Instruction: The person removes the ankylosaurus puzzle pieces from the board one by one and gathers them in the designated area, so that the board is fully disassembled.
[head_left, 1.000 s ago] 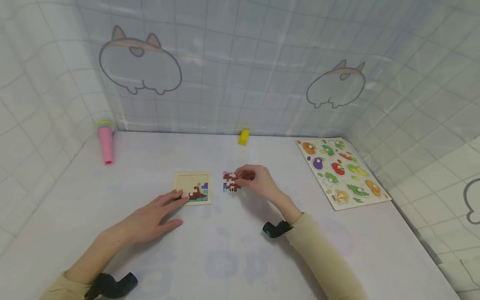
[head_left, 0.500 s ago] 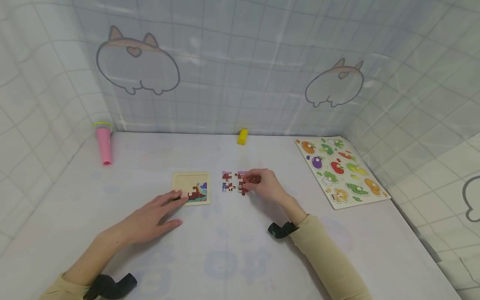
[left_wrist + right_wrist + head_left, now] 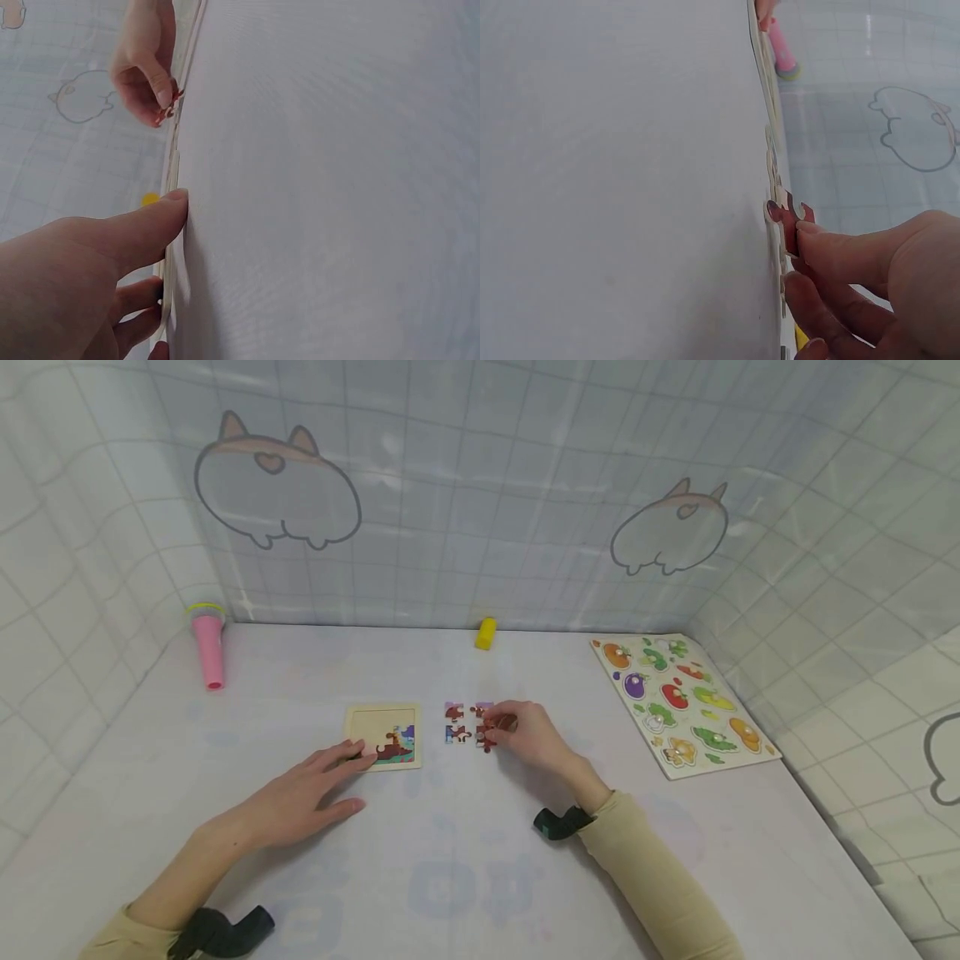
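A small wooden puzzle tray (image 3: pixel 372 720) lies on the table, with a few coloured pieces fitted in its lower right part. My left hand (image 3: pixel 300 797) rests its straight fingertips on the tray's lower left side. To the right of the tray lie several loose jigsaw pieces (image 3: pixel 457 734) in brown, white and purple. Over the right side of this group, my right hand (image 3: pixel 534 739) pinches a reddish-brown jigsaw piece (image 3: pixel 789 229) between thumb and fingers. The right wrist view shows that piece tilted up from the table; fingers hide part of it.
A vegetable peg board (image 3: pixel 682 703) lies at the right. Near the back edge is a yellow block (image 3: pixel 486 633). A pink toy microphone (image 3: pixel 210 647) lies at the back left. Tile-patterned curtains (image 3: pixel 480 510) enclose the back and sides.
My right hand has moved slightly right, drawing a piece away from the others, and gaps now show between the loose pieces. In the last half second it barely moves. My left hand stays put.
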{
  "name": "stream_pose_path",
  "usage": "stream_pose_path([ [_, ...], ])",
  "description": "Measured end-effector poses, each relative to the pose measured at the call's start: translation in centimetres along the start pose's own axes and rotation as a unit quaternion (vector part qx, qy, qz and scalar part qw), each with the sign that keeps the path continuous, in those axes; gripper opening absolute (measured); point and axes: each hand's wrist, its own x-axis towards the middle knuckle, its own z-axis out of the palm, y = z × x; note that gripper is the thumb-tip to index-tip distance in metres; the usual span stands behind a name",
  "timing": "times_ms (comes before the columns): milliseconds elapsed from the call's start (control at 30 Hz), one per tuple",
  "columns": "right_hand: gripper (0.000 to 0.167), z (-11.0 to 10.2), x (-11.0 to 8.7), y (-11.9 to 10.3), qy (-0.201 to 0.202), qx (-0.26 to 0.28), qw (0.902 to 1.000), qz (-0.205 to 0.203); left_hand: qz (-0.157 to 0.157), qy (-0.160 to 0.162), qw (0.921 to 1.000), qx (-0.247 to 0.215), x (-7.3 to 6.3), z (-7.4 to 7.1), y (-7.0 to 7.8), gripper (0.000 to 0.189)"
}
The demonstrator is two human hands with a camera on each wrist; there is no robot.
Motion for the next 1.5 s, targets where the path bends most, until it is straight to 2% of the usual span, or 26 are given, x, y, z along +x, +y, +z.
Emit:
stream_pose_path([
  [633,0.015,0.79,0.14,0.65,0.022,-0.076,0.9947,-0.066,0.000,0.002,1.0000,0.001,0.01,0.19,-0.07,0.067],
  [1033,0.015,0.55,0.03,0.25,0.013,-0.083,0.9959,-0.036,0.003,0.005,1.0000,0.002,0.05,0.34,-0.28,0.068],
  [1500,0.013,0.64,0.09,0.38,0.018,-0.100,0.9942,-0.036,0.004,0.007,1.0000,0.001,-0.02,0.26,-0.12,0.067],
])
